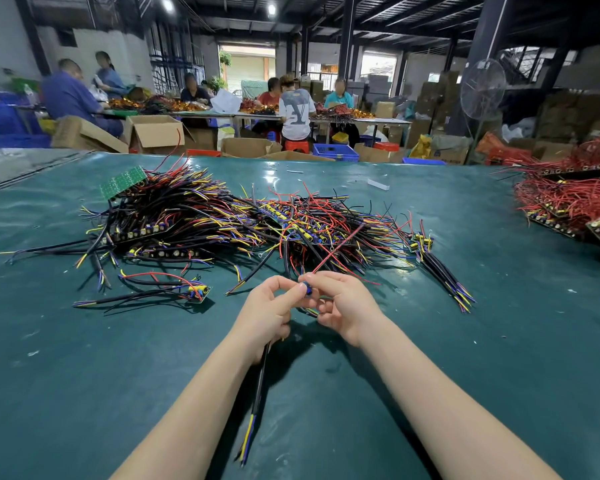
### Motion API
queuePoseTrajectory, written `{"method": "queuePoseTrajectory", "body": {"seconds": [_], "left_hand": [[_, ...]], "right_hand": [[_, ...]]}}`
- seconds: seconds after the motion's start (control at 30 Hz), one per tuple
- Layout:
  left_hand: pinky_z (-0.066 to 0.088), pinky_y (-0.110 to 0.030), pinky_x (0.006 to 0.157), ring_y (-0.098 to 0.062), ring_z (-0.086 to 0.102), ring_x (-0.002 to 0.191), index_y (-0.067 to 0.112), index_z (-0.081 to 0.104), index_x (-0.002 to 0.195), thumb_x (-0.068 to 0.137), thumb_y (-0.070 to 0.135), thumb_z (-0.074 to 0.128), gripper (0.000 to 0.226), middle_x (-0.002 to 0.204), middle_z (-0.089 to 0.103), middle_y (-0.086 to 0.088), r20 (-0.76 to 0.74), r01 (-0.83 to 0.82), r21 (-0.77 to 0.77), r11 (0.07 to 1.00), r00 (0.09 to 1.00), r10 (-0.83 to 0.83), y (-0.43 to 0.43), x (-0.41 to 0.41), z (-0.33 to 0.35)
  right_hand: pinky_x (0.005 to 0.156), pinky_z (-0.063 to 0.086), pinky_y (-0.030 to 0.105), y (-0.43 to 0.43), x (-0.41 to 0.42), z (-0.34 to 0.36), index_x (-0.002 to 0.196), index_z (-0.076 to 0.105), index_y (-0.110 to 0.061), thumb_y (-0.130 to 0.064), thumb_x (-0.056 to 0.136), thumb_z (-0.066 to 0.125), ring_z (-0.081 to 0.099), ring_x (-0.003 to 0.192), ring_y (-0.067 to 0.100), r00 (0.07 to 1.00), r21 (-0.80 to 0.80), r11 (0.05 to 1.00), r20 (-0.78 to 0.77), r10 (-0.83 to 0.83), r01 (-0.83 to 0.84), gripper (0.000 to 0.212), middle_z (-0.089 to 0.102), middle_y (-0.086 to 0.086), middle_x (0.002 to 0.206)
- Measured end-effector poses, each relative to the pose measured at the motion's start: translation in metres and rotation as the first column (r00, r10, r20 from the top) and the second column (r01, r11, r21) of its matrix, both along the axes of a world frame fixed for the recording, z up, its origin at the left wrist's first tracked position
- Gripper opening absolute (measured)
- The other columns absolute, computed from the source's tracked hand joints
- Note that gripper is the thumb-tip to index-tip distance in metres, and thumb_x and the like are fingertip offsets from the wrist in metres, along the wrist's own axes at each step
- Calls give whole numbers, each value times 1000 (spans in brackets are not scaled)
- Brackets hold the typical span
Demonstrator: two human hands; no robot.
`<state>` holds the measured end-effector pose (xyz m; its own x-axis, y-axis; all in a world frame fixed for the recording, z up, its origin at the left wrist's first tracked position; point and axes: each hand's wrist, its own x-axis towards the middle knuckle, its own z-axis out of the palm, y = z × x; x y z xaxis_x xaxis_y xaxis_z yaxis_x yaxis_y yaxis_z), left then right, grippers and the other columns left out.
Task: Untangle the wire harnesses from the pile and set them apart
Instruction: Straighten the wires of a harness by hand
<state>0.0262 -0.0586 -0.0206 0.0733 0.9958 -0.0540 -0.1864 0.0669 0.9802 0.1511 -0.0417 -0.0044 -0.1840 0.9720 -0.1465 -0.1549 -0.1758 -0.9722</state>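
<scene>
Seen from above, two bare forearms (194, 410) reach in from the near edge of a dark green surface (84, 375). The left hand (269, 308) and right hand (342, 303) meet close together near the middle of the surface. Both pinch one harness (307, 289) at a small blue part held between them. Its black cable (262, 368) passes under the left palm and runs back toward the near edge, ending in loose yellow and blue tips. A red wire (336, 252) slants up from the held part into the pile (215, 220). The pile lies just beyond the hands and spreads across the middle of the surface, a tangle of black, red, yellow and blue wires with small boards among them. A green board (123, 181) tilts up at the pile's far left. Left of the hands, apart from the pile, a single harness (196, 293) lies by itself. To the right, a bundle (442, 268) of black cables lies at the pile's edge. A heap of red wires (568, 202) sits at the right edge. Beyond the far edge, people (297, 109) sit at tables (257, 116) among cardboard boxes (156, 133).
</scene>
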Motion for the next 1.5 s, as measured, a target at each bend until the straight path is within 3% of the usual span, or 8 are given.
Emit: {"method": "queuePoseTrajectory", "body": {"seconds": [0.27, 0.5, 0.67, 0.83, 1.17, 1.37, 1.5], "left_hand": [[17, -11, 30, -1, 20, 31, 13, 44, 79, 92, 18, 52, 16, 56, 65, -1, -40, 68, -5, 998, 997, -68, 0, -2, 2], [17, -11, 32, -2, 18, 34, 15, 44, 75, 92, 18, 51, 19, 58, 65, -1, -110, 169, -9, 986, 979, -169, -1, -4, 3], [17, -11, 33, -1, 18, 33, 15, 44, 76, 93, 18, 51, 19, 59, 65, 0, -167, 215, -6, 977, 963, -213, -3, -5, 4], [18, -11, 34, -2, 18, 34, 15, 45, 75, 92, 18, 53, 19, 61, 66, -1, -197, 247, 6, 969, 950, -242, -3, -5, 4], [17, -11, 34, -4, 18, 35, 14, 45, 76, 92, 16, 53, 18, 59, 67, 0, -261, 314, 24, 949, 919, -297, -2, -3, 4], [18, -11, 34, -4, 20, 36, 14, 46, 77, 92, 14, 53, 17, 61, 67, 0, -302, 350, 24, 937, 896, -327, -5, -3, 4], [24, -10, 36, -2, 40, 39, 15, 47, 75, 92, 12, 53, 18, 57, 65, 2, -213, 184, 77, 980, 963, -164, -6, 1, 7]], "right_hand": [[34, 30, 12, 4, -2, -5, 60, 58, -7, 1, 82, 62, 39, 33, 2, 987, 109, 982, -62, -146, 152, 24, 48, -7, 40], [40, 45, 16, 16, 21, -3, 59, 57, -8, 1, 83, 61, 48, 38, 5, 942, 233, 913, -86, -323, 334, 26, 51, -7, 41], [46, 50, 15, 23, 31, -4, 67, 59, -9, 2, 87, 57, 55, 41, 3, 885, 183, 877, -239, -399, 445, 23, 57, -6, 43], [43, 49, 16, 26, 36, -3, 72, 58, -9, 4, 87, 54, 57, 39, 6, 800, 84, 846, -386, -459, 526, 21, 60, -2, 44], [39, 47, 14, 28, 40, -3, 67, 50, -10, -5, 93, 50, 54, 35, 4, 738, 19, 812, -431, -520, 583, 26, 57, -3, 39], [34, 39, 11, 33, 51, -1, 65, 53, -13, -14, 90, 53, 51, 33, 3, 710, -142, 808, -409, -574, 571, 25, 56, -6, 39], [34, 36, 10, 34, 57, 1, 67, 57, -12, -27, 95, 39, 48, 30, 5, 692, -182, 819, -456, -560, 543, 36, 57, -5, 39]]}}
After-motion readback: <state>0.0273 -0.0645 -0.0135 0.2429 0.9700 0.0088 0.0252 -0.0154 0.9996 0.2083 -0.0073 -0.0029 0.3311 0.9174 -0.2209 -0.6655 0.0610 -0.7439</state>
